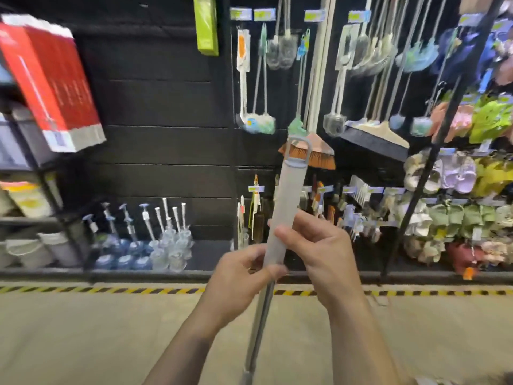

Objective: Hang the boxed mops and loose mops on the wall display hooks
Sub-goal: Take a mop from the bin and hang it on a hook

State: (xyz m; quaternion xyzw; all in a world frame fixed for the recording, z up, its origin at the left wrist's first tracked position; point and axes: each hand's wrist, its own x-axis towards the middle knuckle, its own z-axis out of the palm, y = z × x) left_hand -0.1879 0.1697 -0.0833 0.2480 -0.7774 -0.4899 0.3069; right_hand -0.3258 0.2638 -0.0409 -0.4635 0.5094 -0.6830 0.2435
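Observation:
I hold a loose mop by its pale grey handle grip point(287, 201), which points up and away and ends in a hanging loop point(299, 149). My left hand point(238, 276) pinches the lower end of the grip where the thin metal pole point(259, 323) begins. My right hand point(313, 245) wraps around the grip a little higher. The mop's head is out of view below. Red and white boxed mops point(52, 84) hang at the upper left, and a green box point(206, 23) hangs at the top centre of the black wall.
Brushes, dusters and brooms point(372, 134) hang on hooks to the right, with slippers point(455, 176) beyond a black pole point(433, 151). Bottles with pumps point(144, 240) stand on the low shelf. A yellow-black floor stripe point(97, 289) runs along the shelf base.

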